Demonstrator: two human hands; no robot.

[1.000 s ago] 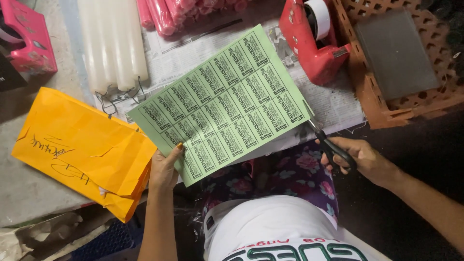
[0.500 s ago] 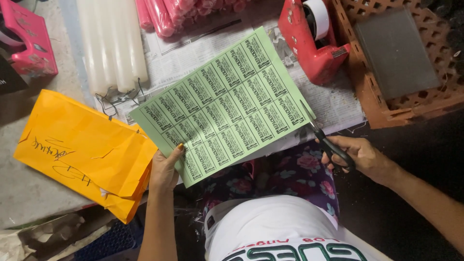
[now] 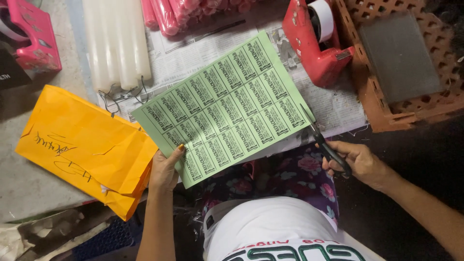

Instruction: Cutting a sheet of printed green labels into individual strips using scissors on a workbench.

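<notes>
A person's left hand is pinching the near left edge of a green sheet of printed labels, thumb on top, while the right hand, to the right, is gripping black-handled scissors whose blades are meeting the sheet's right edge. The one-sided grip is leaving the paper sagging, so a cut could likely be drifting off the printed rows or tearing. Beyond, newspaper is lying under white candles, and a red tape dispenser is standing farther right.
</notes>
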